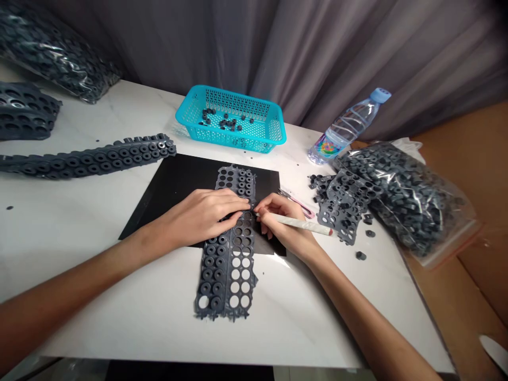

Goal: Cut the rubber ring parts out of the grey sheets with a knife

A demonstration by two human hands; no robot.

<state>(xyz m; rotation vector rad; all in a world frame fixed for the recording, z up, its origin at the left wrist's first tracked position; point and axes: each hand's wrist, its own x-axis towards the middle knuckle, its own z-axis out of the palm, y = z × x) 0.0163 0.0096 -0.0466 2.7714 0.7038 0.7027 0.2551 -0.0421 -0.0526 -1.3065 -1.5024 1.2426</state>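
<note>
A long dark grey rubber sheet [229,264] with rows of round holes and ring-shaped parts lies across a black mat [159,198] and the white table. Over its middle rests my left hand [212,211], fingers extended and pressing on the sheet; any small piece under the fingertips is hidden. My right hand [283,222] is closed around a pale pen-like tool [304,223], its tip meeting the sheet's right edge beside my left fingertips. Several rings sit in the upper right and lower left of the sheet, while many right-hand holes are bare.
A blue basket [238,140] with small rubber pieces stands behind the mat. Pink-handled snips [299,203], a tilted-looking water bottle [345,129], sheet scraps [343,206] and a bag of parts [413,201] are right. Another sheet [87,159] and bag [59,53] lie left.
</note>
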